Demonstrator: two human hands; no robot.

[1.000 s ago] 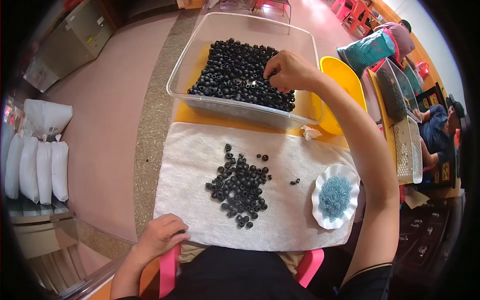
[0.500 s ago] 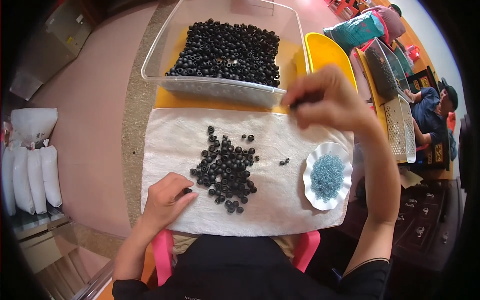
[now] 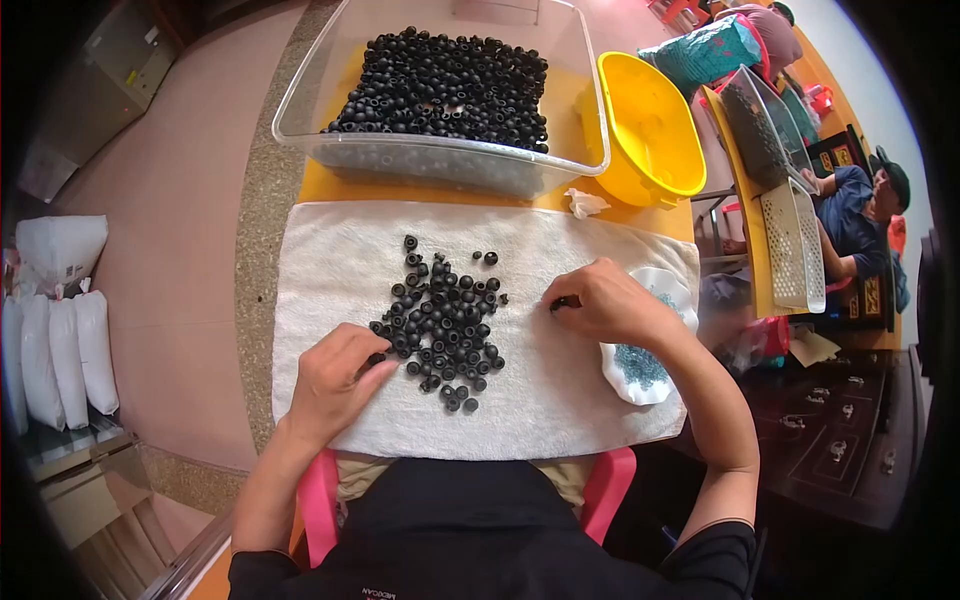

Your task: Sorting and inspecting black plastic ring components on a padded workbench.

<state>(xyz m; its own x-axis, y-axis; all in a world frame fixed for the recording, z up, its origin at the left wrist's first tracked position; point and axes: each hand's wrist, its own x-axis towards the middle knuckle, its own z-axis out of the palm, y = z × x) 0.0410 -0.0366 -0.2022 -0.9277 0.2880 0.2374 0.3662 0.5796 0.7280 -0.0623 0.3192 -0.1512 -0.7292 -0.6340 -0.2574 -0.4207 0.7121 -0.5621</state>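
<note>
Loose black beads [image 3: 445, 325] lie in a pile on a white towel [image 3: 540, 400] in front of me. At the pile's left edge, my left hand [image 3: 340, 372] is closed in a pinch on a black bead [image 3: 376, 358]. My right hand [image 3: 605, 302] is low over the towel, right of the pile, its fingers drawn together. Small dark bits [image 3: 564, 302] show at its fingertips; whether it grips them or they lie on the towel is unclear. Its wrist partly covers a white scalloped dish [image 3: 652, 393] holding pale blue small beads [image 3: 640, 362].
Beyond the towel stands a clear plastic bin [image 3: 440, 160] full of black beads, beside a yellow tub [image 3: 650, 140] and a crumpled tissue [image 3: 586, 203]. White sacks [image 3: 60, 350] are at left. A person [image 3: 855, 215] sits at far right near a white perforated basket [image 3: 792, 245].
My right hand has come down from beside the clear bin to the towel near the dish. My left hand has shifted slightly toward the pile, still pinching. The view has moved a little.
</note>
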